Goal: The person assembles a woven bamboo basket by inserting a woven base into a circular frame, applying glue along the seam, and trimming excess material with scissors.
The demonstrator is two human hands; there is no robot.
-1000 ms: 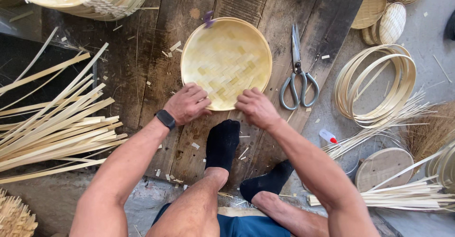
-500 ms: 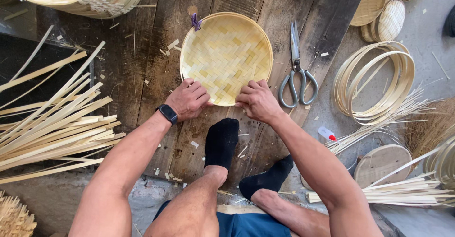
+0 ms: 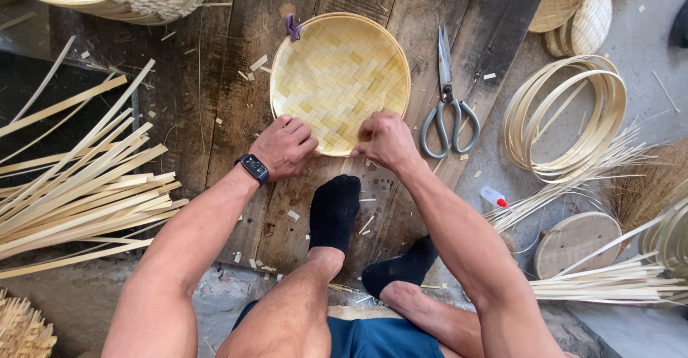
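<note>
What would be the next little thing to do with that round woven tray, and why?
Probably turn the woven bamboo tray a little and work the next stretch of rim. Both hands pinch its near edge, the left hand and right hand close together, so only that short part is being pressed. A purple clip grips the far rim, and the scissors lie unused beside the tray.

Bare arms; a black smartwatch (image 3: pixel 254 167) just behind the left hand (image 3: pixel 285 145); black socks (image 3: pixel 334 211); blue shorts (image 3: pixel 373 338).
</note>
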